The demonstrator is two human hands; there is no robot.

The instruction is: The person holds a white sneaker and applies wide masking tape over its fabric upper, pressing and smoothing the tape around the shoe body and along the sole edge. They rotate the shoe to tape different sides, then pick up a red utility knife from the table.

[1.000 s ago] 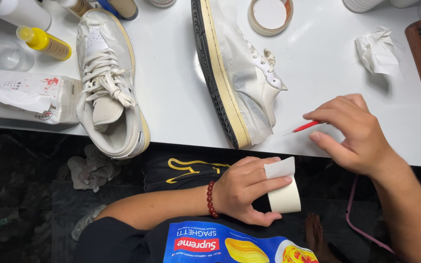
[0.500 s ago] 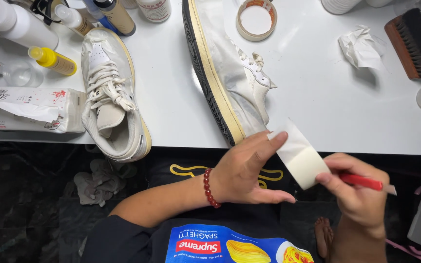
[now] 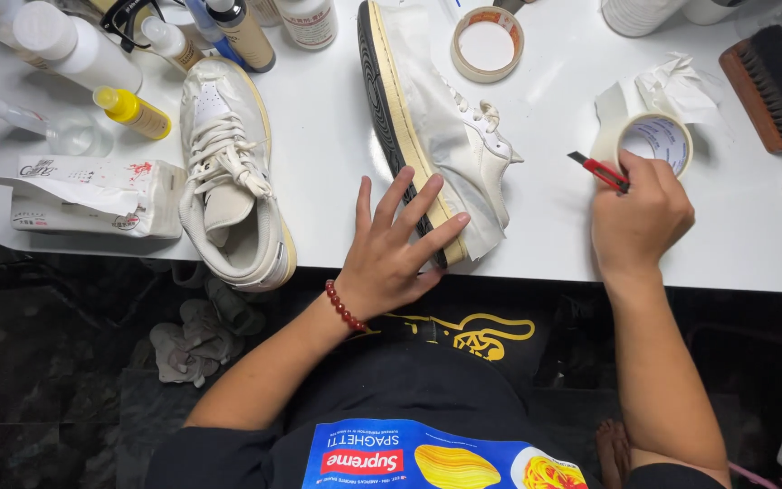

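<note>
A white sneaker (image 3: 459, 136) lies on its side on the white table (image 3: 319, 154), its yellowed sole edge and black outsole facing left. My left hand (image 3: 395, 249) rests flat with spread fingers on the table, fingertips touching the sneaker's heel end. My right hand (image 3: 640, 217) grips a small red-handled cutter (image 3: 597, 169) and sits against a roll of pale masking tape (image 3: 653, 140) that stands on the table. A second white sneaker (image 3: 233, 172) rests upright to the left, laces up.
Another tape roll (image 3: 487, 43) lies at the back. Bottles (image 3: 133, 111) crowd the back left beside a tissue pack (image 3: 92, 195). A brush (image 3: 771, 86) and crumpled tissue (image 3: 681, 77) sit at the right. Rags (image 3: 196, 335) lie on the dark floor.
Both hands came up from below the table edge. The tape roll left my left hand and now stands on the table by my right hand. My left hand moved onto the sneaker's heel.
</note>
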